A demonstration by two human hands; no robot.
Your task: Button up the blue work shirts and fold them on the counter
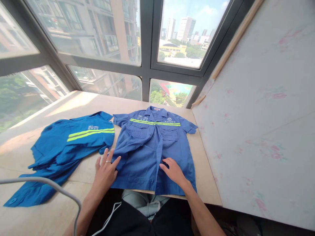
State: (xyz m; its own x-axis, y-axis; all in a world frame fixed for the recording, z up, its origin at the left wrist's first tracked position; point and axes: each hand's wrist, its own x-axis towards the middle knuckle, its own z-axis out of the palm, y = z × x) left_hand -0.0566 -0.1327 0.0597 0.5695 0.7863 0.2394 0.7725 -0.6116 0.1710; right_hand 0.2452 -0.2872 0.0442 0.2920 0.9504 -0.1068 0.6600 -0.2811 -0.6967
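The left hand (106, 171), fingers spread, is at the edge of the short-sleeved work shirt (144, 160), the right hand (175, 171), thumb and forefinger apart, over its lower front.

A corner of what appears to be an upper-floor home: floral wallpaper (256, 108) lines one side; windows (183, 34) overlook an apartment building (98, 32) and treetops (157, 97).

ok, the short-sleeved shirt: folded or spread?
Spread. The short-sleeved shirt lies face up, sleeves out to both sides, collar at the far end, hem by the near edge of the table.
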